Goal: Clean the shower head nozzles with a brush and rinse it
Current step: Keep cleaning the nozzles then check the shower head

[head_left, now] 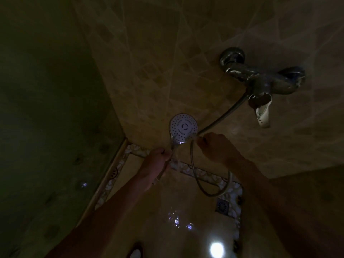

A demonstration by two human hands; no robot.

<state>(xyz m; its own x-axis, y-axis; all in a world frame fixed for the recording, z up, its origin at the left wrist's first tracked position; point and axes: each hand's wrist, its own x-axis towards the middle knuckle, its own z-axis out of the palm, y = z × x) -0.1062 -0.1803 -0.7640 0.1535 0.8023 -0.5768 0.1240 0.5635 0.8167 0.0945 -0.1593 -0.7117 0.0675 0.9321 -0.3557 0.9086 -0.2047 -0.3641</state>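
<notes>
Left hand [155, 161] grips the shower head [183, 127] handle; right hand [216, 146] pinches a brush [191, 138] at its nozzles.
Hose [210, 183] loops near; mixer tap [260, 79] far right.

Both bare forearms are reaching forward and upward from the lower edge of the view, converging toward the centre. The left hand [155, 161] is curling its fingers into a closed grip, knuckles facing the camera, with the wrist held straight in line with the forearm. The right hand [216, 146] is sitting slightly higher and just apart from the left, its fingers [202, 141] pinching together and pointing leftward, wrist bending gently. Dim light is obscuring finer finger detail.
</notes>
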